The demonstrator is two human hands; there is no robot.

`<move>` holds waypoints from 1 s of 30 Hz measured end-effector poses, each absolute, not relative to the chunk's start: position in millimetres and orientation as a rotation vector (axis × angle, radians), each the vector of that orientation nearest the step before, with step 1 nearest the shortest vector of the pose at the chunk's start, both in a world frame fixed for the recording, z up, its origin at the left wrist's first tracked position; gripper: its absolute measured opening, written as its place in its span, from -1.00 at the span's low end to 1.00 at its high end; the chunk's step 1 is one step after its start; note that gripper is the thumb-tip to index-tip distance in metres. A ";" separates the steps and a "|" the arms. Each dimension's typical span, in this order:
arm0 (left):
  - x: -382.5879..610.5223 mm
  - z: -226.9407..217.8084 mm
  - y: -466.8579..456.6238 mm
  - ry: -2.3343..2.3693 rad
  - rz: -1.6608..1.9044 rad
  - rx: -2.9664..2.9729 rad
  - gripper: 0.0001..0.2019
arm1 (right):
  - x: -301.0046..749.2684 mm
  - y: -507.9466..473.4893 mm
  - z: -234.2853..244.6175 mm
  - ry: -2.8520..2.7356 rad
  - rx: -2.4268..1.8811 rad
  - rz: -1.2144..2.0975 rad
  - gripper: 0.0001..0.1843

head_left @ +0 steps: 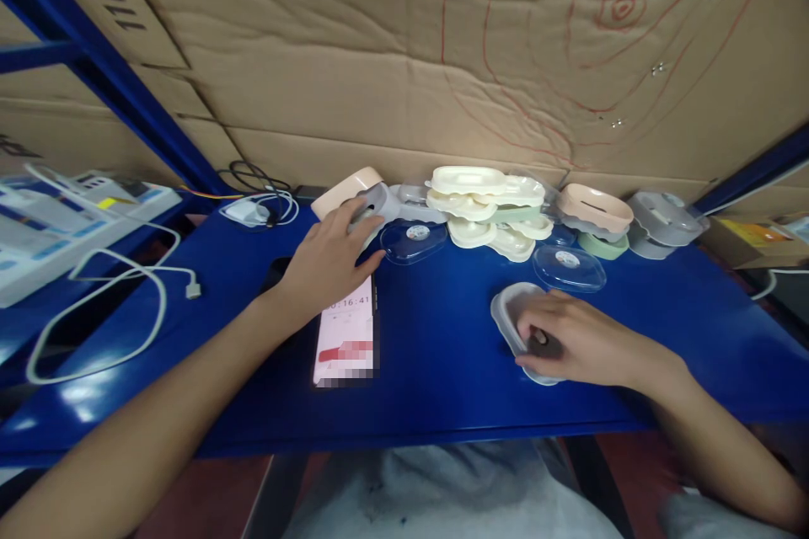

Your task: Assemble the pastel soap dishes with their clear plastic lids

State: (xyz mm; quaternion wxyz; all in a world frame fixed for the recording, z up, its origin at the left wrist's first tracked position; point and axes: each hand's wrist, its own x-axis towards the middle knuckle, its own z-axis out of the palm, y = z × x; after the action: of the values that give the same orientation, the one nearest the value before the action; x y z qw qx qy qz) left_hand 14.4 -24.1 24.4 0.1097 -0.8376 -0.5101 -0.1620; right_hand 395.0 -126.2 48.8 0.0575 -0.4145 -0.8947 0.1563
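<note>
My left hand (pixel 338 257) reaches over the left end of a row of plastic parts, its fingers spread and thumb apart. Its fingertips are at a peach oval box part (pixel 349 189) and a grey part (pixel 385 204); whether they touch is hard to tell. On the table at right, my right hand (pixel 565 337) has its fingers curled into a light grey oval dish (pixel 509 312), gripping it. The hand covers much of the dish's inside. Beyond that hand lies a clear oval lid (pixel 570 267) with a round label.
Stacked cream wavy trays (pixel 468 181) stand at the back, beside another peach box part (pixel 594 206) and grey boxes (pixel 670 219). A second clear lid (pixel 414 242) lies left of centre. A phone (pixel 345 337) shows a timer. White cable (pixel 161 295) loops at left.
</note>
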 end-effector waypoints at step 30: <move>21.9 24.7 -37.5 -1.262 -0.697 -2.546 -0.61 | 440.6 -50.4 65.3 -2.160 -1.357 -0.418 -0.55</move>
State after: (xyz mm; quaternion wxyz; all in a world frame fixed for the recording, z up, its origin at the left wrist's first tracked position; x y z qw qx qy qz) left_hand 21.9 -37.5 24.7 0.1078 -0.8651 -0.4288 -0.2369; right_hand 440.6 -50.4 65.3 0.2748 -0.5050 -0.8034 -0.1553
